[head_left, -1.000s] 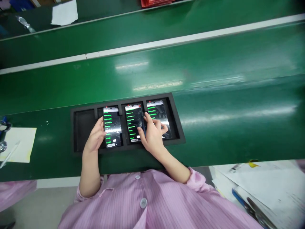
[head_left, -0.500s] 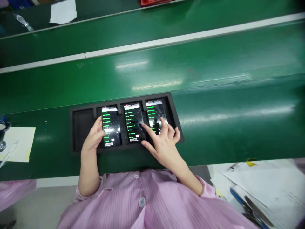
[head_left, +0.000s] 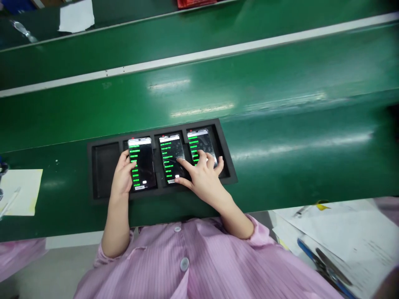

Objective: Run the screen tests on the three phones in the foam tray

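Black foam tray (head_left: 102, 145) with four slots sits on the green desk (head_left: 280, 124); three black phones showing green menu text fill its right three slots. Left hand (head_left: 122, 176) cups the left phone (head_left: 142, 164), fingers loosely curled on its edge. Right hand (head_left: 204, 176) is spread, index fingertip on the middle phone (head_left: 170, 155). Step: working the on-screen menus; next needs precise taps on small entries.

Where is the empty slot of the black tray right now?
In the head view, the empty slot is the leftmost compartment of the black foam tray, directly left of the left hand and the left phone.
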A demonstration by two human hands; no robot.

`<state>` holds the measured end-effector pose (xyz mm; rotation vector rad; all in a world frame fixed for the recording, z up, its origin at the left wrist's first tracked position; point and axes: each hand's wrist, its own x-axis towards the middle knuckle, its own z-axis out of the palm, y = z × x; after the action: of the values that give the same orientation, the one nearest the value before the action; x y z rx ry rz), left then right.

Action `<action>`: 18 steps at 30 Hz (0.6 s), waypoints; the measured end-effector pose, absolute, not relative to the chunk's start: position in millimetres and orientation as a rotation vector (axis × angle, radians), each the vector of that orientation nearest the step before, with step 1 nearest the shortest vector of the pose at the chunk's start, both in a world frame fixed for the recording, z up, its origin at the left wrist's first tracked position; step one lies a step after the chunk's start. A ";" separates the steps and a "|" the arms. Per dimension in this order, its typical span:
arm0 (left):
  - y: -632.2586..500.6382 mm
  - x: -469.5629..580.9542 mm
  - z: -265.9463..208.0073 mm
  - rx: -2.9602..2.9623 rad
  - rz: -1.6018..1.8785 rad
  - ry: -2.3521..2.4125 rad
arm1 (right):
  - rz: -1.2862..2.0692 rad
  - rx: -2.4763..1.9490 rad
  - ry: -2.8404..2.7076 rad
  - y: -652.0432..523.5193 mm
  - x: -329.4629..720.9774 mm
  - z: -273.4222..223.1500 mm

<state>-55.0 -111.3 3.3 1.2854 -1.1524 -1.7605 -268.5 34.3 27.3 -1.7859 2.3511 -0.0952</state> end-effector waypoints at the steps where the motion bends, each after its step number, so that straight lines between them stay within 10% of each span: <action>1: -111.1 -55.4 3.6 1.290 -1.756 -1.156 | -0.100 -1.781 2.350 33.9 -268.6 28.1; 10: -108.2 -53.2 10.5 1.203 -1.865 -1.134 | -0.951 -1.928 2.330 47.9 -283.5 6.7; 18: -109.0 -49.9 -0.8 1.173 -1.840 -1.205 | -0.554 -2.170 2.366 38.4 -272.5 -11.9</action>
<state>-49.9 -109.0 -0.8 1.1733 -1.2051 -1.8401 -272.5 38.4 -11.9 -2.1699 2.3664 -0.5539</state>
